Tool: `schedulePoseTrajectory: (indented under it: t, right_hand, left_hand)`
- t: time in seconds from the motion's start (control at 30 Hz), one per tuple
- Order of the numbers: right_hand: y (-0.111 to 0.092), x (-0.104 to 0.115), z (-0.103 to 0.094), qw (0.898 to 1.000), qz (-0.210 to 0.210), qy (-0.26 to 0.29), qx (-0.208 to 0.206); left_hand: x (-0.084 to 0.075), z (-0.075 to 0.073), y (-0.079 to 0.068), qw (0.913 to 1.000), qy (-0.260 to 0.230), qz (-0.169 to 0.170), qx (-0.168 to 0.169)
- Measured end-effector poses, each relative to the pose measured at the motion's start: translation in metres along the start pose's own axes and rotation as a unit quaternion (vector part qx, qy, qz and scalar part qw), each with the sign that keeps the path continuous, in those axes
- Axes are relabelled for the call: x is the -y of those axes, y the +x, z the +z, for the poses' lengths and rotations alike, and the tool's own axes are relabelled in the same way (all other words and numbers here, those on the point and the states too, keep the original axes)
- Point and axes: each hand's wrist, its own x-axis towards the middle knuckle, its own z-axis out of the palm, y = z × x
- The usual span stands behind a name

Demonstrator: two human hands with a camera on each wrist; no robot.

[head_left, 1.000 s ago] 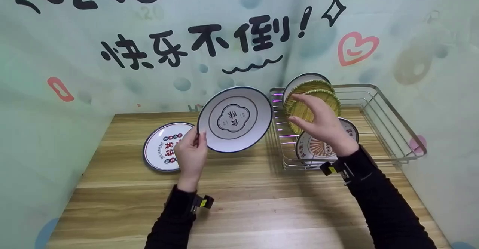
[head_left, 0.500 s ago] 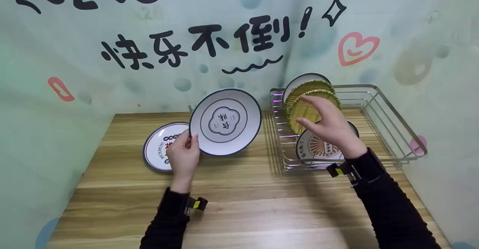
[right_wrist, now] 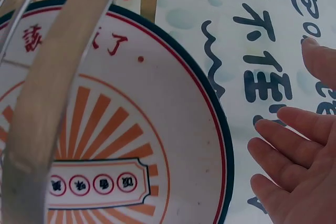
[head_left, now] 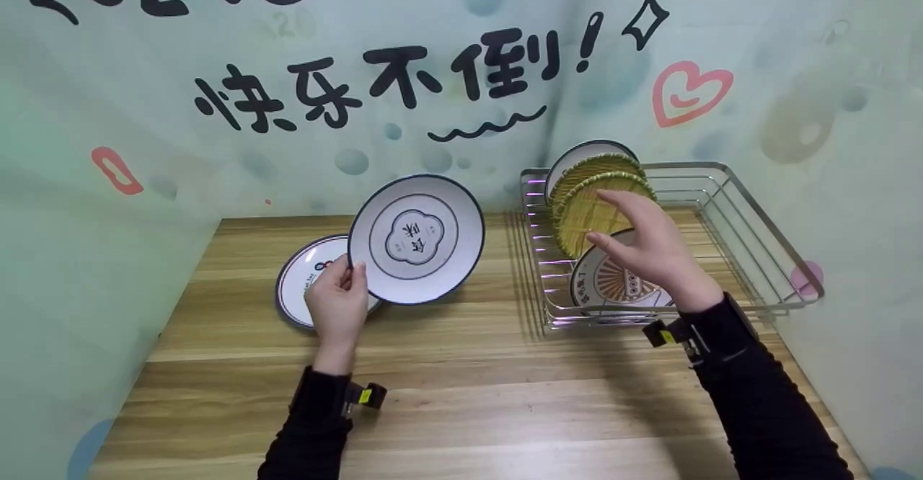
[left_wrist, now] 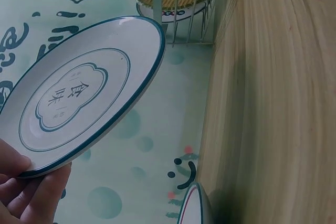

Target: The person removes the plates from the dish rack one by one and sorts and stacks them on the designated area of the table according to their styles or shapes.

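Observation:
My left hand pinches the rim of a white plate with a dark blue edge and a flower-shaped emblem. The plate is tilted, raised above the table, and partly covers another white plate with red print lying there. In the left wrist view, thumb and fingers grip the held plate at its lower edge. My right hand holds nothing, its thumb and fingers spread apart. It hovers over the wire dish rack, in front of two woven bamboo trays and a sunburst plate.
Behind the bamboo trays a white plate stands at the rack's back left. The wooden table runs up to a printed backdrop with large lettering. The rack's metal rim crosses close in the right wrist view.
My left hand has carried the plate leftward and slightly down, further over the plate on the table. My right hand has drawn back to the right and slightly down, away from the trays.

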Motion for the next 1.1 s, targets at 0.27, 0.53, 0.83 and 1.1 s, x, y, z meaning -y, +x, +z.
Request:
schedulePoseTrajectory:
  t: [0.27, 0.53, 0.83, 1.1]
  right_hand:
    - [-0.008, -0.004, -0.003, 1.0, -0.003, -0.003, -0.009]
    - [-0.015, -0.011, -0.006, 1.0, 0.002, -0.003, -0.019]
    - [-0.023, -0.018, -0.01, 0.999, -0.002, -0.006, -0.035]
    - [-0.028, -0.023, -0.015, 0.999, 0.019, -0.002, -0.029]
  left_hand:
    - [0.011, -0.008, -0.001, 0.9997, 0.021, -0.012, -0.008]
    - [0.019, -0.018, 0.0, 0.998, 0.039, -0.05, -0.004]
    - [0.032, -0.028, 0.002, 0.9953, 0.056, -0.079, -0.003]
    - [0.042, -0.035, 0.002, 0.9913, 0.077, -0.107, 0.005]
